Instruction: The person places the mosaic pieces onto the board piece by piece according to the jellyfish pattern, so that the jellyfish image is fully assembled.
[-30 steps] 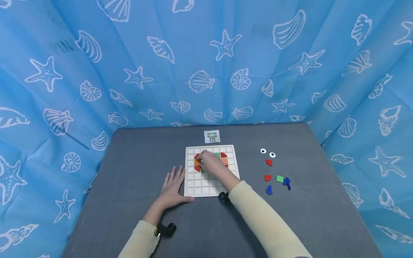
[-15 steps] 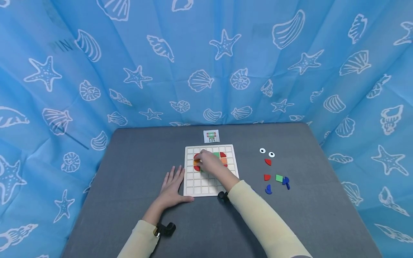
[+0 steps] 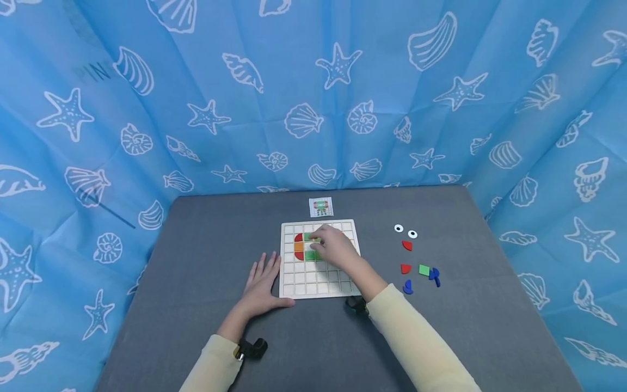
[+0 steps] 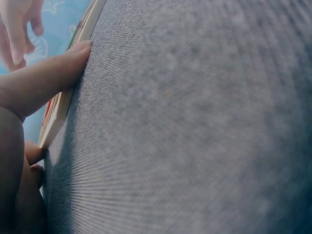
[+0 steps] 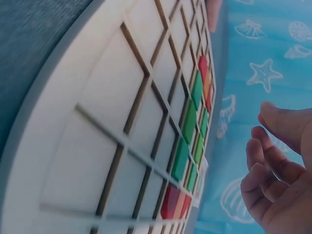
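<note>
A white gridded board [image 3: 300, 279] lies on the grey table with coloured tiles set in its cells. At the left end an orange square [image 3: 299, 247] sits between two red rounded pieces; green tiles [image 3: 310, 255] run rightward from them. My right hand [image 3: 335, 247] hovers over the board, fingers loosely bent, and hides the right end of the pattern in the head view. Nothing shows between its thumb and fingers [image 5: 280, 163] in the right wrist view. My left hand [image 3: 260, 288] rests spread at the board's left side, thumb and fingertips touching its edges.
Beyond the board lies a small pattern card [image 3: 320, 207]. To the right are two eye discs [image 3: 405, 231], red quarter-round pieces [image 3: 406, 269], a green square [image 3: 424, 270] and several blue pieces [image 3: 408, 287]. A blue shell-print curtain [image 3: 303, 120] hangs behind the table.
My right hand has lifted off the orange square and moved right, uncovering the left-end red, orange and green tiles. My left hand has stayed in place.
</note>
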`<action>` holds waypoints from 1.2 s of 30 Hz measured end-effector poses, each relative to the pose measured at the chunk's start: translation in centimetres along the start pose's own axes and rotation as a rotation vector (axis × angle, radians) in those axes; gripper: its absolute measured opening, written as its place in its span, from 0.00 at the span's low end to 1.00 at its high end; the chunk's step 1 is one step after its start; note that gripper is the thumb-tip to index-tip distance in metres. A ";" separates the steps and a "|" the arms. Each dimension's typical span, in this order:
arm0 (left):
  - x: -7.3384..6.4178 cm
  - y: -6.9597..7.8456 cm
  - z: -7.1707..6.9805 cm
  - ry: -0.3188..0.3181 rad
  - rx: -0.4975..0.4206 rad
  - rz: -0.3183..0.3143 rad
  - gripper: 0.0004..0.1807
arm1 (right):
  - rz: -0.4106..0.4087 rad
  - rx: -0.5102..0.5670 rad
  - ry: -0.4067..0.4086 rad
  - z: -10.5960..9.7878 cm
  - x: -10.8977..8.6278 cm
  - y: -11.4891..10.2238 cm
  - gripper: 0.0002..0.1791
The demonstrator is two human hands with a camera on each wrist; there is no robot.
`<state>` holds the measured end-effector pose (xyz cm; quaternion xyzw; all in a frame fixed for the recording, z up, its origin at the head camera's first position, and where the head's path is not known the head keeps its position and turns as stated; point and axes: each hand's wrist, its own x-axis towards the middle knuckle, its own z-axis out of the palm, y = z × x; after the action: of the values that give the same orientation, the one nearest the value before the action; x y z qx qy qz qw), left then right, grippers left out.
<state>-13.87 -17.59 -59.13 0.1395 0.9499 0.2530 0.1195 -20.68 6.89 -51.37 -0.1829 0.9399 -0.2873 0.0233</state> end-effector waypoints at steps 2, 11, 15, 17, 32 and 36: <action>0.0 0.0 0.0 0.000 -0.005 -0.001 0.73 | 0.009 -0.005 0.016 -0.5 -0.5 0.2 0.13; 0.1 0.0 0.1 0.010 -0.018 -0.006 0.73 | 0.007 0.010 0.096 -2.4 -2.7 2.4 0.14; 0.0 0.1 0.1 0.007 -0.015 -0.010 0.74 | 0.033 0.038 0.131 -3.1 -3.6 3.6 0.14; 0.1 0.1 0.1 0.010 -0.017 -0.009 0.73 | 0.050 0.048 0.150 -3.5 -4.1 4.2 0.14; 0.1 0.1 0.3 0.019 0.000 0.004 0.73 | 0.162 -0.017 0.266 -6.1 -7.2 9.1 0.15; 0.3 0.1 0.3 0.014 0.000 -0.001 0.74 | 0.171 -0.017 0.296 -6.7 -7.7 10.2 0.14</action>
<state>-14.00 -17.29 -59.41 0.1371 0.9507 0.2541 0.1132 -17.83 21.02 -51.87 -0.0580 0.9477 -0.3001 -0.0923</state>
